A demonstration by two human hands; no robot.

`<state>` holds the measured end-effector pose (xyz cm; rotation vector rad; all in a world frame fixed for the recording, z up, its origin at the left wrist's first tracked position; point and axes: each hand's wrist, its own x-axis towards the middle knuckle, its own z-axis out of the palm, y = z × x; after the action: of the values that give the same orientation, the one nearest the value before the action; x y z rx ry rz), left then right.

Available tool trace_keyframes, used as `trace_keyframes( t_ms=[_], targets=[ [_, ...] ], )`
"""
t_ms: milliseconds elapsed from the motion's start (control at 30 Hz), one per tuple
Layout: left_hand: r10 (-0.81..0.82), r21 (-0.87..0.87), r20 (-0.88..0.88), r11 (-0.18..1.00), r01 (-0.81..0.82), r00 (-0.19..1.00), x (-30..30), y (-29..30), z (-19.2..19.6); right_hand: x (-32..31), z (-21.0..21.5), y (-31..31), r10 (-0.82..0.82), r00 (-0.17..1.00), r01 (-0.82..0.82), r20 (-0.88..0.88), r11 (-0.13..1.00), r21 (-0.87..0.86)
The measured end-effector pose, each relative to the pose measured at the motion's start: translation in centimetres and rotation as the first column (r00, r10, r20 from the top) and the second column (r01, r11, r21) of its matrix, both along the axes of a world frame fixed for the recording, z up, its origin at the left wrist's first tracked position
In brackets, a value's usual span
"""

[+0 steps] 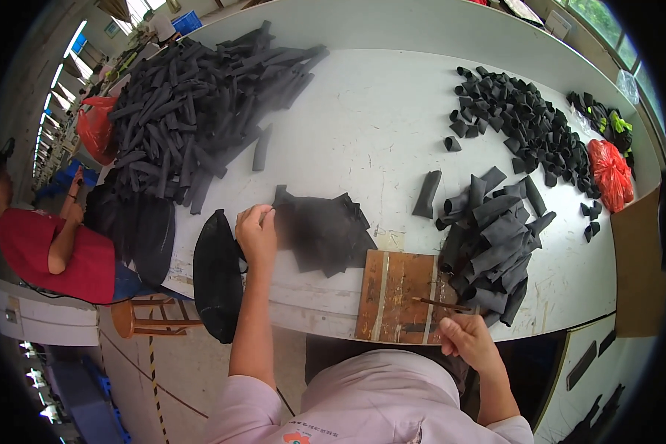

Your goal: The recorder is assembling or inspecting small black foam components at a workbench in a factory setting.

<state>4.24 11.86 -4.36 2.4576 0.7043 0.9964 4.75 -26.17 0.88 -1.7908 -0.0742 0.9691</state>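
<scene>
My left hand (pixel 256 235) is closed in a pinch at the left edge of a loose stack of flat black fabric pieces (pixel 333 233). A blurred dark piece appears to be between its fingertips. My right hand (pixel 468 342) is closed on a thin brown stick-like tool (pixel 440 304), whose tip points left over a worn wooden board (pixel 396 296). The board lies at the table's near edge. Just beyond the right hand is a heap of black fabric tubes (pixel 499 222), partly overlapping the board.
A large pile of black strips (pixel 192 111) covers the far left of the white table (pixel 385 111). Small black rolled pieces (pixel 525 118) lie far right, beside a red plastic bag (pixel 609 174). A black rounded item (pixel 218 277) overhangs the left edge. Another person (pixel 55 251) sits left.
</scene>
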Motion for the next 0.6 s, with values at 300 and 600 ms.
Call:
trace_keyframes(
  t_ms=[300, 600],
  targets=[
    [-0.741, -0.740, 0.296, 0.221, 0.635, 0.602, -4.0, -13.0, 7.7, -2.5, 1.2, 6.9, 0.049, 0.728, -0.155, 0.684, 0.983, 0.095],
    [-0.378, -0.922, 0.388, -0.169, 0.349, 0.841, -6.2, -18.7, 6.5, -2.5, -0.7, 4.7, 0.132, 0.287, 0.061, 0.949, 0.986, -0.155]
  ],
)
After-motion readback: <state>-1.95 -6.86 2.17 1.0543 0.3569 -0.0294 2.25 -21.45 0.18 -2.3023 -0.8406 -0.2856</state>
